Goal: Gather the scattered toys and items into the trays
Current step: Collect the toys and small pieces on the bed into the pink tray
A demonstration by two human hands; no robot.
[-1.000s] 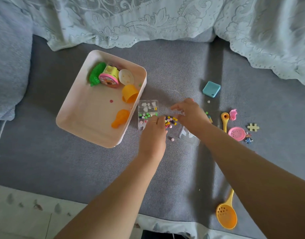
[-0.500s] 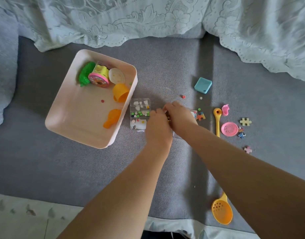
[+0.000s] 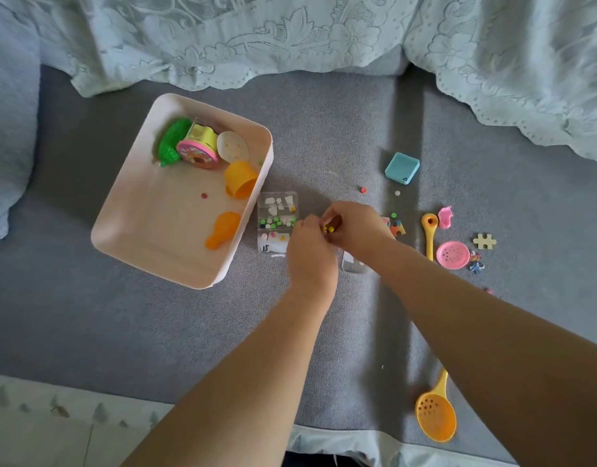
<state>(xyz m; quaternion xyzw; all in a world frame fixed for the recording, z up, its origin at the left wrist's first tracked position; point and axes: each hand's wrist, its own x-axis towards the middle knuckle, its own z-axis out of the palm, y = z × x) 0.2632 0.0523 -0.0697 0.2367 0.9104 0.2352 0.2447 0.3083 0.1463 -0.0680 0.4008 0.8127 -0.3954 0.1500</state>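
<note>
A pale pink tray (image 3: 128, 210) sits on the grey cushion with a green toy (image 3: 170, 143), a yellow-pink toy (image 3: 199, 148), an orange cup (image 3: 240, 180) and an orange scoop (image 3: 221, 229) in it. A clear compartment box (image 3: 277, 219) of small beads lies against its right wall. My left hand (image 3: 309, 251) and my right hand (image 3: 354, 227) meet just right of the box, fingers curled over a cluster of small coloured beads (image 3: 329, 229). Part of a clear lid (image 3: 352, 264) shows under my right wrist.
Scattered to the right are a teal square block (image 3: 402, 169), a yellow spoon (image 3: 429, 232), a pink round strainer (image 3: 453, 254), a pink figure (image 3: 445, 217), puzzle pieces (image 3: 485, 241) and loose beads (image 3: 363, 190). An orange slotted ladle (image 3: 436, 416) lies at the cushion's front edge. Lace cloth hangs behind.
My hands have come together over the bead cluster; a second ago they were apart with the beads visible between them. The view shifted slightly.
</note>
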